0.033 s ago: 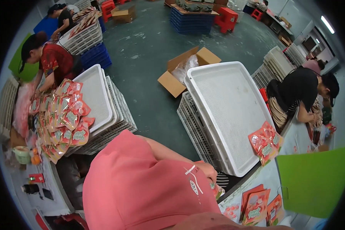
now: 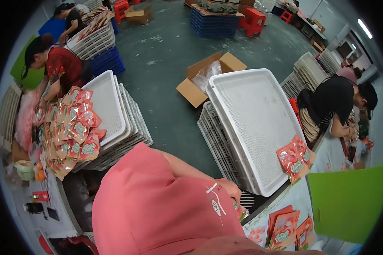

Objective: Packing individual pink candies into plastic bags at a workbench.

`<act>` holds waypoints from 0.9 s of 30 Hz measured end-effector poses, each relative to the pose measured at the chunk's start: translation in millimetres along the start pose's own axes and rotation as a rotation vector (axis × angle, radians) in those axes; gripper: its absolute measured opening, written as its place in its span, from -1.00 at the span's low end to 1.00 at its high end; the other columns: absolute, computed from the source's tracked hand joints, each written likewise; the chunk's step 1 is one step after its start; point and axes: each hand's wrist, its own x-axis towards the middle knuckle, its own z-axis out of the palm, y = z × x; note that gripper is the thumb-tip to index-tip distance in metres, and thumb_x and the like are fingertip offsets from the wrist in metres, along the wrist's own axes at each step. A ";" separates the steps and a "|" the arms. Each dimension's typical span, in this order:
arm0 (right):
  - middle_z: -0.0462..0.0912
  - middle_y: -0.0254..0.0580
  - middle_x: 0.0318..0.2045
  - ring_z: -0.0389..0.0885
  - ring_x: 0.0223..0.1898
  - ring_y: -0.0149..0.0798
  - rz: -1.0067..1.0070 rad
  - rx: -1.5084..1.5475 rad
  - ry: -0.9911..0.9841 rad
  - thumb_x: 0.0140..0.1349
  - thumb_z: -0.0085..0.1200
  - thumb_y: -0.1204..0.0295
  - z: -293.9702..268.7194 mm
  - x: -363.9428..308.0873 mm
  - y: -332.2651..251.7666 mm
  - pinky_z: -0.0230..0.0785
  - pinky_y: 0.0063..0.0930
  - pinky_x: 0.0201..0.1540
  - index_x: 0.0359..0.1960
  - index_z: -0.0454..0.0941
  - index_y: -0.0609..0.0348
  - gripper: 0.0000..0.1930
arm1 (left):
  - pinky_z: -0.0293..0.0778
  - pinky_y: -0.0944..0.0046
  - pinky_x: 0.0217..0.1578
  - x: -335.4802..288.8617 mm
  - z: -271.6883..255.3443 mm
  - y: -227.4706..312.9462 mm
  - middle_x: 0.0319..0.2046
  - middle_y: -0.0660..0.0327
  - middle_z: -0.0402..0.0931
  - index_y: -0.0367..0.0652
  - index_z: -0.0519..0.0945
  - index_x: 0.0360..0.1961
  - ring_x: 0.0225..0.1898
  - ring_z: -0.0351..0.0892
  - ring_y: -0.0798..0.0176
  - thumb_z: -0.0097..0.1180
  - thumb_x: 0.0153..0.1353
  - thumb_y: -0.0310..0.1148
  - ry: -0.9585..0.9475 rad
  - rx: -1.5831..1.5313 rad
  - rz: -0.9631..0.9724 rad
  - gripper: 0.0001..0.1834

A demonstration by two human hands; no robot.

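Observation:
My left arm comes out of a pink sleeve and bends across to the right. At its end my left hand (image 2: 230, 189) is curled beside the front of my pink shirt (image 2: 166, 204). The fingers close down on a shiny red and green packet (image 2: 241, 211), though the shirt hides part of them and most of the packet. My right hand does not show. Close by, several red printed pouches (image 2: 285, 231) stand on the white table (image 2: 257, 221). More red pouches (image 2: 293, 159) lie on the corner of a white mesh tray (image 2: 255, 114).
White trays pile up at the left (image 2: 108, 110), next to a heap of red pouches (image 2: 74, 131). An open carton (image 2: 195, 91) with clear plastic sits on the floor. A green board (image 2: 349, 204) rises at the right. Co-workers (image 2: 64, 68) bend over tables on both sides.

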 end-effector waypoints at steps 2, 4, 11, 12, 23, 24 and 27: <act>0.46 0.19 0.10 0.53 0.00 0.19 -0.022 0.045 -0.001 0.38 0.00 0.25 14.6 6.9 10.6 0.47 -0.08 -0.05 0.17 0.52 0.10 -0.61 | 0.52 0.01 -0.22 0.9 -4.3 -2.7 -0.27 0.08 0.64 -0.10 0.73 -0.22 -0.18 0.62 -0.01 0.11 0.15 -0.30 -0.046 0.014 -0.042 -0.76; 0.47 0.19 0.09 0.54 -0.02 0.19 -0.026 0.081 0.002 0.36 0.01 0.26 26.2 8.7 19.8 0.48 -0.09 -0.07 0.16 0.53 0.11 -0.62 | 0.51 0.01 -0.22 0.6 -6.3 -3.4 -0.27 0.07 0.64 -0.11 0.73 -0.22 -0.18 0.62 -0.02 0.11 0.15 -0.30 -0.044 -0.002 -0.051 -0.75; 0.49 0.21 0.04 0.57 -0.09 0.18 0.248 0.041 0.132 0.32 0.04 0.30 17.1 -94.9 18.3 0.53 -0.12 -0.14 0.10 0.57 0.15 -0.64 | 0.52 0.08 -0.21 -6.9 -12.0 -2.9 -0.27 0.07 0.61 -0.14 0.66 -0.02 -0.16 0.62 0.03 0.13 0.27 -0.37 -0.061 -0.030 -0.114 -0.73; 0.49 0.21 0.03 0.57 -0.10 0.18 0.278 0.036 0.153 0.31 0.05 0.30 14.7 -105.0 16.8 0.54 -0.12 -0.15 0.09 0.57 0.15 -0.64 | 0.52 0.08 -0.21 -3.6 -9.4 -8.5 -0.27 0.07 0.61 -0.14 0.66 -0.02 -0.16 0.62 0.03 0.13 0.27 -0.37 -0.101 -0.027 -0.089 -0.73; 0.47 0.17 0.08 0.58 -0.08 0.14 0.247 -0.103 -0.001 0.34 0.05 0.26 -96.9 -34.8 -119.0 0.51 -0.05 -0.11 0.11 0.57 0.08 -0.65 | 0.55 0.14 -0.22 -5.0 -2.4 -22.7 -0.32 0.05 0.62 -0.21 0.67 -0.11 -0.25 0.63 0.02 0.19 0.25 -0.46 -0.071 -0.153 -0.058 -0.80; 0.47 0.17 0.08 0.58 -0.08 0.14 0.264 -0.110 -0.006 0.34 0.05 0.26 -99.4 -35.7 -121.9 0.51 -0.05 -0.11 0.11 0.57 0.08 -0.65 | 0.55 0.14 -0.23 -3.6 -0.5 -25.3 -0.33 0.05 0.61 -0.21 0.67 -0.12 -0.26 0.63 0.02 0.19 0.24 -0.46 -0.080 -0.137 -0.046 -0.81; 0.38 0.13 0.24 0.31 0.27 0.15 0.476 -0.019 -0.148 0.45 -0.07 0.22 -104.1 -35.7 -130.4 0.10 0.11 0.26 0.21 0.48 0.06 -0.61 | 0.53 0.13 -0.27 -1.4 3.4 -29.8 -0.36 0.04 0.59 -0.22 0.67 -0.17 -0.28 0.62 0.01 0.20 0.24 -0.44 -0.100 -0.119 -0.115 -0.84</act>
